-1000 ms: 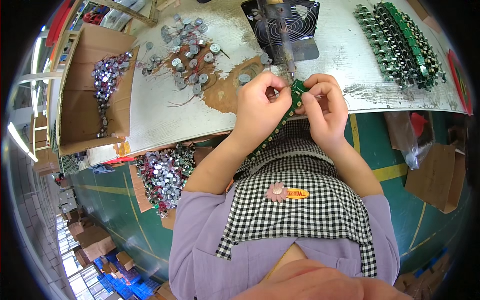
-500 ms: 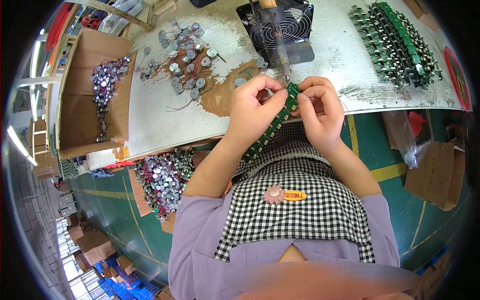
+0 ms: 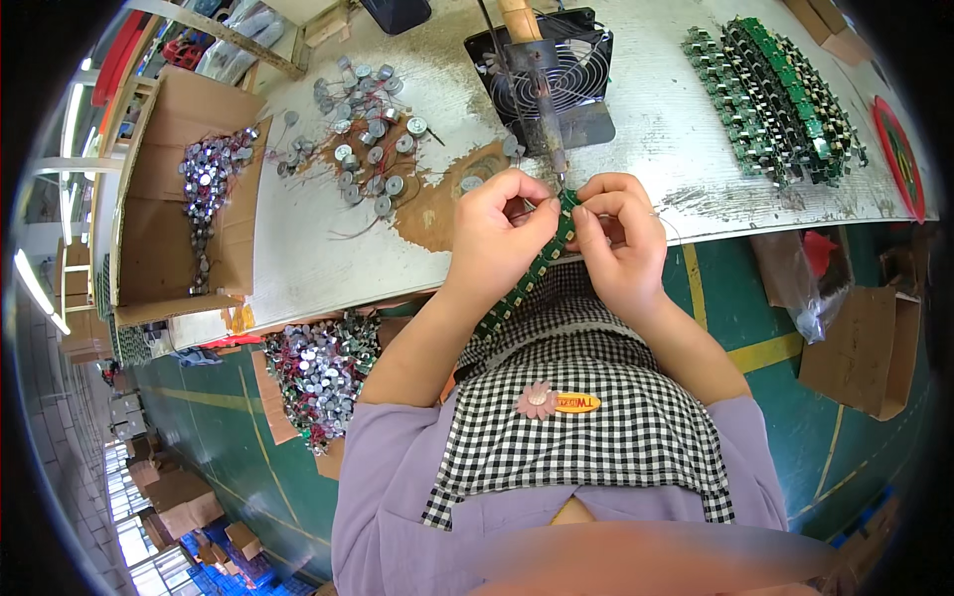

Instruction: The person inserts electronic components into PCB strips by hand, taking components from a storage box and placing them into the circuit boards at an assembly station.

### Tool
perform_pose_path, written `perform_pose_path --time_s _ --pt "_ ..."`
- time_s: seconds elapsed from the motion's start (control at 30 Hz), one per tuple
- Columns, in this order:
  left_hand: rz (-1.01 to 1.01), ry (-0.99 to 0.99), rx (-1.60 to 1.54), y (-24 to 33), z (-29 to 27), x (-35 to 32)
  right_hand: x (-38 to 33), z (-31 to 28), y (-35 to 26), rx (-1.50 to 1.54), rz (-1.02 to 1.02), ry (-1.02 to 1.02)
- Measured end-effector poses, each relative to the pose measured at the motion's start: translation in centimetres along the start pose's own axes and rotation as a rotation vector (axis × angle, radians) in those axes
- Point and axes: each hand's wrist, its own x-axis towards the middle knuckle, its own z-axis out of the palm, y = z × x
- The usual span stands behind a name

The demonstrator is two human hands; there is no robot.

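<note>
A long green strip of circuit boards (image 3: 527, 283) slants from between my hands down toward my lap. My left hand (image 3: 500, 236) is closed, thumb and finger pinching the strip's left edge near its top end. On the other side, my right hand (image 3: 624, 238) is closed too, its fingertips against the strip. A thin wire curls out from beside my right fingers; their exact hold is partly hidden. Just above the strip's upper end points the tip of a soldering iron (image 3: 549, 119), fixed tip down in front of a black fan (image 3: 586, 62).
Small round motors with wires (image 3: 376, 129) lie loose on the white table (image 3: 328, 263). More fill a cardboard box (image 3: 149, 238) at left and a heap (image 3: 323, 368) below the edge. Green board strips (image 3: 775, 99) and a red round object (image 3: 897, 159) lie at right.
The whole view has shifted slightly. Both hands stay together at the strip's upper end beneath the iron tip, and the strip stands a little steeper.
</note>
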Motion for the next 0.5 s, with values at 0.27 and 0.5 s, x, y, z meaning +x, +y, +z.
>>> perform_pose_path --time_s 0.27,0.5 --pt "-0.004 -0.18 0.218 0.7 -2.1 1.0 0.4 -0.3 0.1 -0.139 -0.065 0.001" --pt "0.659 0.008 0.968 1.6 -8.9 -5.1 -0.6 -1.0 0.7 0.016 0.136 0.151"
